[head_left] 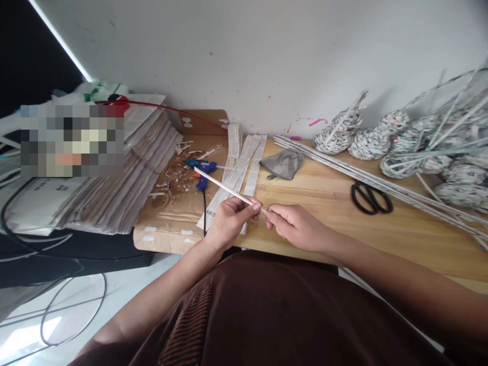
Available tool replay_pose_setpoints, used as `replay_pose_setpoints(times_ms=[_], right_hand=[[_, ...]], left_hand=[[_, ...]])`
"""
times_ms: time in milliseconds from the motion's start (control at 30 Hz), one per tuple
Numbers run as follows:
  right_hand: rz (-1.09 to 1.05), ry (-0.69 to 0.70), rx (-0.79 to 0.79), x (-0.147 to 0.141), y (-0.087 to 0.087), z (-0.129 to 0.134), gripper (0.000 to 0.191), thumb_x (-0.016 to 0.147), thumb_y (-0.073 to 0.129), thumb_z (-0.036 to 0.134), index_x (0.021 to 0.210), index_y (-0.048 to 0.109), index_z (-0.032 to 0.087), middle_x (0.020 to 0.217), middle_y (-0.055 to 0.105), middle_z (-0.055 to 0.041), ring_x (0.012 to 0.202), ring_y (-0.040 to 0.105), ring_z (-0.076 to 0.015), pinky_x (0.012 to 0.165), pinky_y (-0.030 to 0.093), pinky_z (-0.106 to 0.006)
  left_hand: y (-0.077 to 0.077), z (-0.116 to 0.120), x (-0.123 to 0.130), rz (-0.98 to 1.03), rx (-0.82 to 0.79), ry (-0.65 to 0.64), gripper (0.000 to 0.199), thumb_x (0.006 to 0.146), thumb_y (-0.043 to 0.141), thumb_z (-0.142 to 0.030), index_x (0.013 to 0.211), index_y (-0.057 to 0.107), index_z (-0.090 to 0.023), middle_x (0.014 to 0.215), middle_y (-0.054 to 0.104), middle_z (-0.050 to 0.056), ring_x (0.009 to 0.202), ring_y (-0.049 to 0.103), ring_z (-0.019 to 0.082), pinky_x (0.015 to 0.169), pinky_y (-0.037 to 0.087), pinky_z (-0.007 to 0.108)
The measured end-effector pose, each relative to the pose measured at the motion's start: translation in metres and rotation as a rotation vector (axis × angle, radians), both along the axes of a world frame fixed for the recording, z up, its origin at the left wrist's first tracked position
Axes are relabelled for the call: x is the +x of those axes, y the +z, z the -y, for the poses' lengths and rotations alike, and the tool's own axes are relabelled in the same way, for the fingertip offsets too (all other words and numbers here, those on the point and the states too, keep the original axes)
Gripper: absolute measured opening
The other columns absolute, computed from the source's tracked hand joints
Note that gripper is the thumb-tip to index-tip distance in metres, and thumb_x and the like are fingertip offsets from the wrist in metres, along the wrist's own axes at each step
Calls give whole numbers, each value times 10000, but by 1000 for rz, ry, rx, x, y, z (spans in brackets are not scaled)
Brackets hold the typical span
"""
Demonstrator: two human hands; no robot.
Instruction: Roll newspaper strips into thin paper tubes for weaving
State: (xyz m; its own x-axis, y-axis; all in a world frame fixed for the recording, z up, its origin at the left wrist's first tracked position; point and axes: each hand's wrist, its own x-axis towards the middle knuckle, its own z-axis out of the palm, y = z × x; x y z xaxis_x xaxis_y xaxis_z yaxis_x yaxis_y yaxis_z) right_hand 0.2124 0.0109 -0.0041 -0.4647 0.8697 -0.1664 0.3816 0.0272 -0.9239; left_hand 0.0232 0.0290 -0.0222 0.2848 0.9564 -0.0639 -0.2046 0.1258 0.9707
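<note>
A thin white paper stick (223, 186) slants from above the blue glue gun down to my hands, over the front of the table. Fingers and thumb of my left hand (232, 218) pinch it near its lower end. Just to the right, my right hand (292, 223) is closed round the lower tip of the same stick. Beneath and behind the stick lie newspaper strips (238, 178). The blue glue gun (205, 173) rests on cardboard beyond the stick's far end.
A tall stack of folded newspaper (152, 147) is at the left. On the wooden table (320, 188) lie a grey cloth (282, 163), black-handled scissors (370, 198) and long paper sticks (343, 173). Woven paper shapes (368, 142) stand against the wall. Paper scraps litter the cardboard (163, 229).
</note>
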Motion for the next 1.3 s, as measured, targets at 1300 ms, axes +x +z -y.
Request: replay_pose_setpoints(times_ms=[1300], right_hand=[[-234, 63, -254, -4, -2, -1, 423, 963, 348, 533, 769, 499, 189, 472, 360, 70, 436, 397, -103, 494, 357, -250]], left_hand=[[1, 1, -1, 32, -41, -43, 206, 749, 753, -304, 840, 696, -127, 670, 646, 14, 614, 561, 96, 609, 432, 231]])
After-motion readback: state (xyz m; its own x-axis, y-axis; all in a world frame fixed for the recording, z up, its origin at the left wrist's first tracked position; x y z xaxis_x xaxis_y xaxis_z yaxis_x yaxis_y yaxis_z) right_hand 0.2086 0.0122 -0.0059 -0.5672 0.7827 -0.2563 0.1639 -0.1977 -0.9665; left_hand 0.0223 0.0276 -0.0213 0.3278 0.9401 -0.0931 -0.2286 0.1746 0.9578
